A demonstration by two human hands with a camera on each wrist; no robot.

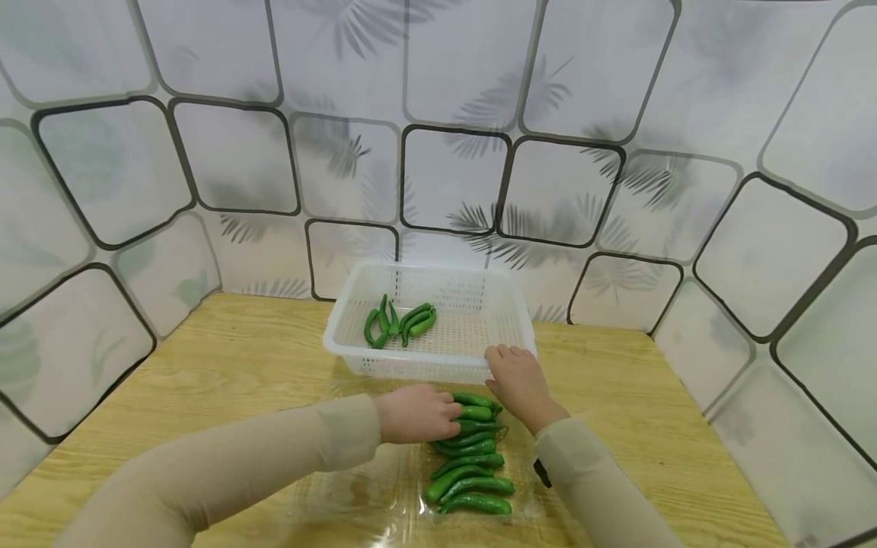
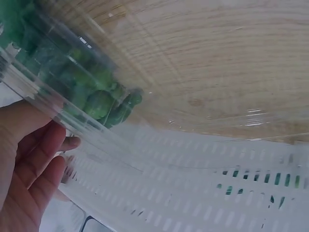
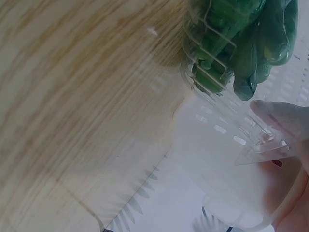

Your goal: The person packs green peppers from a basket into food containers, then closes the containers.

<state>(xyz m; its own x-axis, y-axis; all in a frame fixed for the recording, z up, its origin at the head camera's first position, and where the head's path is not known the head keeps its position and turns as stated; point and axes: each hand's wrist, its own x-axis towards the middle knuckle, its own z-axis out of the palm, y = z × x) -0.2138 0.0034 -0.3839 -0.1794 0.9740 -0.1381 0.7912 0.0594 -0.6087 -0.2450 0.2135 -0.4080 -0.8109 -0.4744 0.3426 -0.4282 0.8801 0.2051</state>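
Several green chili peppers (image 1: 473, 462) lie side by side in a column inside a clear plastic tray (image 3: 219, 92). My left hand (image 1: 419, 413) rests over the far end of that column, fingers bent and their tips at the peppers. In the left wrist view its thumb overlaps the tray's clear wall; I cannot tell whether the fingers pinch anything. My right hand (image 1: 517, 380) grips the near right rim of a white slotted basket (image 1: 428, 369). Its thumb (image 3: 275, 116) shows beside the tray's corner, and its other fingers curl over the basket's wall.
Several more green peppers (image 1: 400, 321) lie in the basket's left half. The wooden table (image 1: 226, 380) extends on both sides of tray and basket. A patterned curtain wall (image 1: 452, 175) encloses the table's back and sides. A dark band (image 1: 543, 473) shows at the right wrist.
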